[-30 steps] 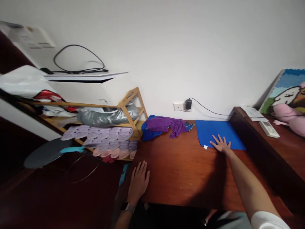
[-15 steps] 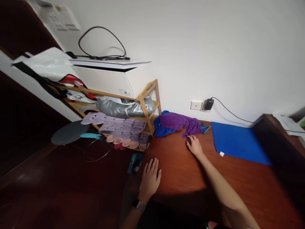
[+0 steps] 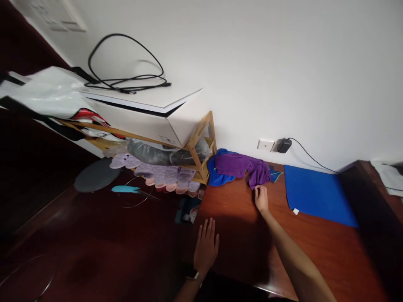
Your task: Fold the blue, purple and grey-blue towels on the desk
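My right hand (image 3: 261, 199) pinches the near corner of a crumpled purple cloth (image 3: 234, 165) at the back of the brown table (image 3: 234, 226). Part of a blue cloth (image 3: 217, 178) shows under the purple one on the left, and a small blue-green cloth corner (image 3: 275, 175) pokes out on its right. Flat on the tabletop near the left edge, my left hand (image 3: 206, 247) has its fingers stretched out and holds nothing. To the right of the cloths lies a spread-out blue cloth (image 3: 317, 195) with a white tag at its near corner.
A wooden rack (image 3: 201, 147) with a white box (image 3: 141, 121), a coiled black cable (image 3: 126, 79) and several slippers (image 3: 157, 174) stands left of the table. A black plug (image 3: 284, 145) sits in the wall socket. Below the rack are a grey round stool (image 3: 97, 175) and a light-blue handle (image 3: 125, 189).
My right fingers have closed on the corner of the purple cloth, which they only neared before. My left hand stays flat on the table. The camera view has shifted slightly.
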Available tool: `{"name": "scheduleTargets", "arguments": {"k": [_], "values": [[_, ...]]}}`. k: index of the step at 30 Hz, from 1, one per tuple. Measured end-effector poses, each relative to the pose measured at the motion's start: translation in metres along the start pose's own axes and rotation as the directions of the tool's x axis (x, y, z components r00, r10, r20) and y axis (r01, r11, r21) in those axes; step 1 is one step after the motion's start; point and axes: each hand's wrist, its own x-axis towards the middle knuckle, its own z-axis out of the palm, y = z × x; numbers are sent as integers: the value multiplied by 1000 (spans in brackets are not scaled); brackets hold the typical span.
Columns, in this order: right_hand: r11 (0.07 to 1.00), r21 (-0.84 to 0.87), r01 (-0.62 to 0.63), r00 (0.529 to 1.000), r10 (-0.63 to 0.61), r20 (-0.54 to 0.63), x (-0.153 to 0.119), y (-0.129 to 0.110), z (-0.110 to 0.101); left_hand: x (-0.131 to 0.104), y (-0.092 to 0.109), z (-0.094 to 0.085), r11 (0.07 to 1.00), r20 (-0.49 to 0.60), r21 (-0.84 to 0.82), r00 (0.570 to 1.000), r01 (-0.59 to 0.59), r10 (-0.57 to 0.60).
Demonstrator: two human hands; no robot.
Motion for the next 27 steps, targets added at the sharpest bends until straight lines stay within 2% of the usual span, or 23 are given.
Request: {"name": "scheduleTargets", "arguments": {"k": [5, 11, 14, 17, 20, 22, 23, 25, 27], "values": [[998, 51, -42, 999, 42, -6, 13, -10, -16, 2, 1, -1, 1000, 2, -25, 1000, 14, -14], [993, 94, -73, 996, 78, -53, 10, -18, -20, 3, 5, -5, 999, 11, -34, 1000, 17, -17], [991, 136, -5, 994, 20, -110, 13, -22, -21, 2, 4, -2, 999, 2, -40, 1000, 13, -13], [974, 162, 156, 972, -122, -202, 39, -39, -32, 2, 2, 5, 999, -16, -39, 1000, 6, -6], [929, 144, 342, 911, -290, -295, 87, -80, -62, 2, 1, 10, 999, -32, -42, 999, 1, -2], [876, 126, 465, 835, -387, -392, 115, -125, -95, 2, 3, 10, 999, -46, -52, 999, 2, -5], [837, 115, 535, 778, -434, -455, 122, -150, -114, 3, 4, 9, 998, -52, -57, 999, 3, -6], [739, 77, 670, 665, -550, -505, 117, -200, -157, 4, 6, 6, 998, -55, -62, 998, 14, -17], [662, 48, 748, 593, -634, -497, 83, -234, -198, 7, 9, 1, 997, -44, -66, 998, 32, -35]]}}
